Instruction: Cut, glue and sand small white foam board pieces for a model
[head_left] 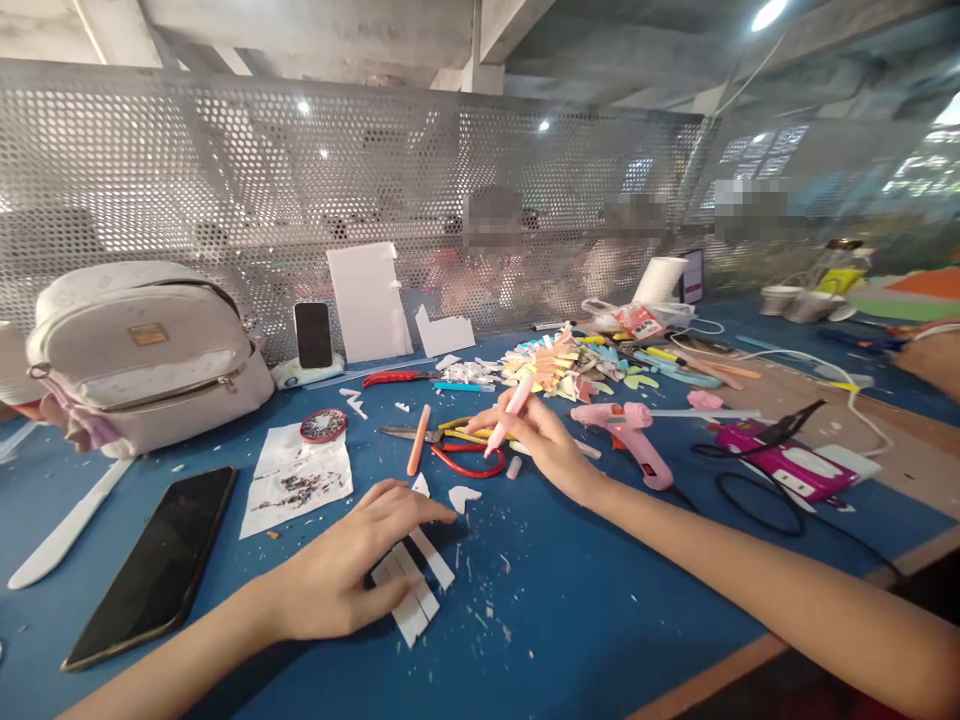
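My right hand [551, 445] holds a slim pink pen-like tool [510, 413] tilted above the table; its exact kind is not clear. My left hand [360, 560] rests with fingers stretched out and thumb apart over white strips [414, 612], which lie side by side and are partly hidden under it. One more white strip [433, 560] lies just beyond. Scissors with red handles [469, 462] lie between the hands, an orange stick [419, 440] to their left. A small pink cap-like piece [514, 467] is near my right hand.
A pink glue gun [626, 430] and a magenta power strip [787, 465] with cables are on the right. Coloured scraps [559, 360] are heaped at the back. A dark phone [154, 565], a paper sheet with small beads [289, 490] and a white backpack [146, 350] stand left.
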